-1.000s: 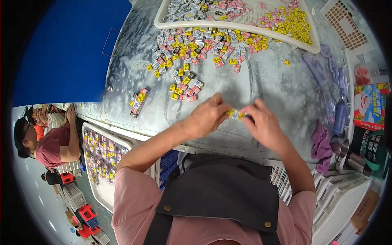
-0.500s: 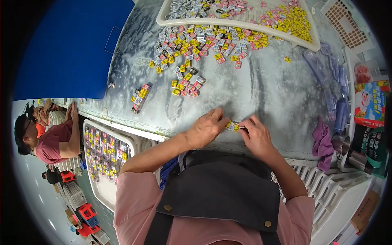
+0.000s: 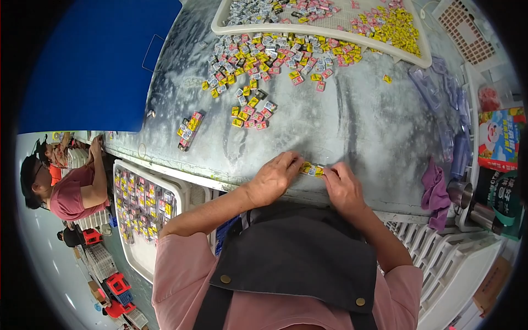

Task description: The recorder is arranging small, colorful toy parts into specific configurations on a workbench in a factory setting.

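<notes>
Row of small wrapped pieces, mostly yellow and white, lies between the person's two hands near the close edge of the grey desk; whether it rests on the surface or is held just above cannot be told. Taking the row as the clock's centre, the left hand is at 9 o'clock, its fingers closed on that end. The right hand sits toward 4 o'clock, thumb and fingers pinching the other end, some of them hidden.

The step in hand appears to be holding the pieces in line and squaring them from both ends. The next move seems to call for even, light pressure from both sides, so that none slips out.

A small loose cluster lies toward 10 or 11 o'clock, and a similar assembled block between 9 and 10. The larger scattered pile stretches around 11 and 12 o'clock, below a white tray. A purple cloth hangs just past 3.
</notes>
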`<action>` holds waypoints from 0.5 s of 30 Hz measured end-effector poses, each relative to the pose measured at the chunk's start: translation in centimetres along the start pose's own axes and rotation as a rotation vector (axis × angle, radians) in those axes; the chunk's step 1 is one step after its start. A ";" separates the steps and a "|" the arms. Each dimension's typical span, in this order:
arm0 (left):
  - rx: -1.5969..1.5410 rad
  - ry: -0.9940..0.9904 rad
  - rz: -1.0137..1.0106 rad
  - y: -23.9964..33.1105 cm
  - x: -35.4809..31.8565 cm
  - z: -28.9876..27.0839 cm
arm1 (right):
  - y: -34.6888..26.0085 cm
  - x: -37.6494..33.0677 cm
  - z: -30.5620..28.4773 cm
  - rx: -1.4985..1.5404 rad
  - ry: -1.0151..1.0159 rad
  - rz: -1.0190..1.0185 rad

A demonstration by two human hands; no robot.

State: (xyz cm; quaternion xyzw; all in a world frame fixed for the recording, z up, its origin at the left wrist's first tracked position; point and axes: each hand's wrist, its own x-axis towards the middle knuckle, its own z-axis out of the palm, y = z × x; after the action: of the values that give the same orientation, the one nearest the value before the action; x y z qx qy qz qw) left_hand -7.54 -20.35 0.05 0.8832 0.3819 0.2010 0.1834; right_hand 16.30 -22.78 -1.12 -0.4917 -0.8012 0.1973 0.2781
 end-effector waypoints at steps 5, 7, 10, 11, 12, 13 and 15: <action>-0.090 0.045 -0.070 0.0 -1.0 0.2 | 0.2 -0.5 0.4 -0.099 0.012 -0.067; -0.082 0.067 -0.029 -0.3 -1.4 0.6 | 0.0 -0.7 0.3 -0.051 0.030 -0.020; -0.021 0.040 0.043 -0.6 -1.8 1.0 | 0.3 -1.2 0.1 -0.066 -0.009 -0.035; 0.020 0.033 0.069 -0.6 -1.9 1.1 | 0.4 -1.3 0.0 -0.068 -0.010 -0.033; 0.060 0.026 0.095 -0.6 -1.8 1.1 | 0.7 -1.3 -0.1 -0.004 -0.014 -0.015; 0.057 0.026 0.095 -0.5 -1.8 1.0 | 0.9 -1.2 -0.3 0.060 -0.018 0.004; 0.090 0.055 0.055 -0.3 -1.7 0.6 | 1.7 -0.9 -1.2 0.141 0.014 0.077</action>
State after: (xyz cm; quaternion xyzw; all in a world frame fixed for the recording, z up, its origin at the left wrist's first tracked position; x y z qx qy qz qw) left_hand -8.48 -21.53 -0.93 0.8949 0.3708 0.2128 0.1275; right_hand 18.58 -22.77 -1.43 -0.5027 -0.7638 0.2605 0.3100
